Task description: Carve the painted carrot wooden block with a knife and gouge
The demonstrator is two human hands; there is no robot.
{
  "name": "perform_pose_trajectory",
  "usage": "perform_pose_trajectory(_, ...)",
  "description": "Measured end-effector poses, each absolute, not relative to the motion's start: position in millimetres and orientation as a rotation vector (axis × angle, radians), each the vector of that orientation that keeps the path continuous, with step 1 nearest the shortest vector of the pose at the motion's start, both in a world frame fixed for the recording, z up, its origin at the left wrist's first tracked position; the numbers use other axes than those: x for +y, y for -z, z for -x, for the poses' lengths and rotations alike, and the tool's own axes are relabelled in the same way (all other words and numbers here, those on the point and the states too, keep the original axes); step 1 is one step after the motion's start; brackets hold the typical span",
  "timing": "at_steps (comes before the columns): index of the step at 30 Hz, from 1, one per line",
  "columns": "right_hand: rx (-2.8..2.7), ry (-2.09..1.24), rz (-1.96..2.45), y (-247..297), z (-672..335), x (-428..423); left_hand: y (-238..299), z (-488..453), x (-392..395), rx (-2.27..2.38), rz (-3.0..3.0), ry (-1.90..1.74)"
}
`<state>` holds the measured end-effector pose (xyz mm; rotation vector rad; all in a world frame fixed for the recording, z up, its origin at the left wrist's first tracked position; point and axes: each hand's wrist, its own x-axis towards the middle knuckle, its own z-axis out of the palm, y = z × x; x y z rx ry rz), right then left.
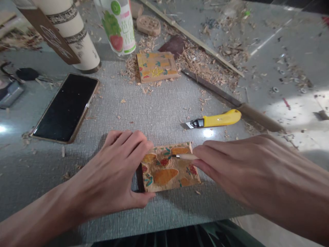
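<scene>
A small wooden block point(166, 176) with carrots, strawberries and leaves coloured on its carved top lies near the table's front edge. My left hand point(123, 164) grips its left side, thumb at the near edge and fingers at the far one. In my right hand point(221, 161) is a thin paintbrush point(185, 156) with a pale handle and dark tip. That tip points left and meets the block's top, or hovers just over it, by a strawberry's leaves. Just beyond the block lies a yellow utility knife point(221, 118), its blade out and pointing left.
A phone point(66, 108) lies at the left, near a patterned tumbler point(74, 31) and a clear labelled bottle point(119, 27). Behind are a second painted block point(157, 67), wood shavings point(213, 68), a long file point(213, 87) with a handle, and a thin wooden strip point(200, 43).
</scene>
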<state>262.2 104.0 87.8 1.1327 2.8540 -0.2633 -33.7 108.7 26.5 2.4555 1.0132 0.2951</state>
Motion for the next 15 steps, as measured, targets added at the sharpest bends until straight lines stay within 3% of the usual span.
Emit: perform_pose_trajectory(15, 2.771, -0.310, -0.808, -107, -215, 82, -26, 29, 110, 0.926, -2.349, -0.379)
